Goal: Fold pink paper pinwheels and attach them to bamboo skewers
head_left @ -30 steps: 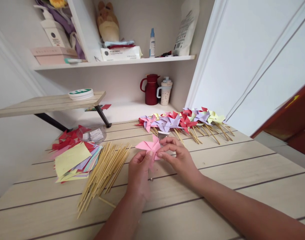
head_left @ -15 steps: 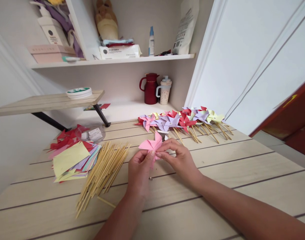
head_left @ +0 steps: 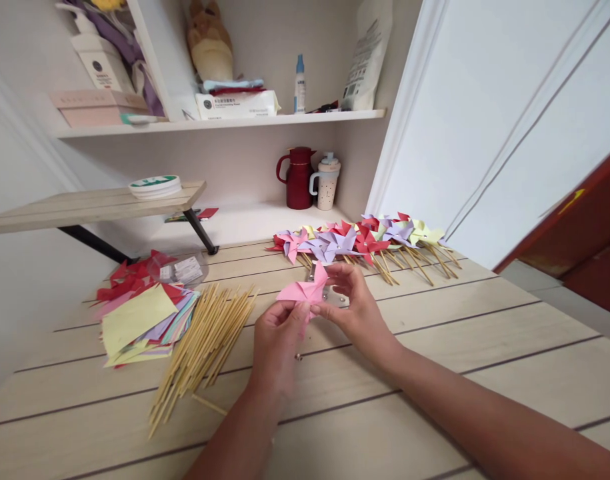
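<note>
A pink paper pinwheel [head_left: 305,291] is held above the table in front of me. My left hand [head_left: 281,333] pinches its lower left part, thumb on the front and fingers curled behind. On the other side, my right hand [head_left: 357,310] has its thumb at the pinwheel's middle and its bent fingers by the upper right blade. Its fingertips are partly hidden behind the paper. Small metal pieces lie on the table beyond the right hand, and one small fastener [head_left: 299,357] lies just below the pinwheel.
Finished pinwheels on sticks [head_left: 355,241] lie in a row at the back. To the left are a heap of thin wooden sticks [head_left: 199,353], a stack of coloured paper [head_left: 139,320] and red paper pieces [head_left: 117,283]. A raised wooden stand [head_left: 95,207] and a red jug [head_left: 299,179] are behind.
My right index finger has lifted away from the thumb, up toward the pinwheel's upper blade. The pinwheel has turned slightly. The left hand keeps its hold.
</note>
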`<act>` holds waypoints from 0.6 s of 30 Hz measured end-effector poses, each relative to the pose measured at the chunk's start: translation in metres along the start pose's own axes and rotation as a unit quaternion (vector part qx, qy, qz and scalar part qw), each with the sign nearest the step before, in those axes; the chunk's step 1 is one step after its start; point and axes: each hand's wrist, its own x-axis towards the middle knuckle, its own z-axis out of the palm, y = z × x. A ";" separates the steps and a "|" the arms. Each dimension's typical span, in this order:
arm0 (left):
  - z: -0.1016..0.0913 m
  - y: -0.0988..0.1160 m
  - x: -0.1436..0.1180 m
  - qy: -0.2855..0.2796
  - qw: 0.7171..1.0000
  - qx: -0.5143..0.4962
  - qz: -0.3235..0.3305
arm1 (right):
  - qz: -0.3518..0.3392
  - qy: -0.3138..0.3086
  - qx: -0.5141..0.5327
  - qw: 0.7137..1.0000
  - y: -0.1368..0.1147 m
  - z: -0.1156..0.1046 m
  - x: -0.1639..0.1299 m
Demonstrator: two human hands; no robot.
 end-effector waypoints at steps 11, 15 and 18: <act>-0.001 0.000 0.002 -0.016 1.000 0.013 0.002 | 0.205 -0.119 0.197 0.951 -0.009 0.001 0.001; -0.001 -0.001 0.002 -0.017 1.000 0.015 0.003 | 0.235 -0.110 0.215 0.941 -0.010 0.002 0.002; -0.001 -0.001 0.002 -0.021 1.000 0.018 0.008 | 0.239 -0.120 0.224 0.937 -0.008 0.002 0.002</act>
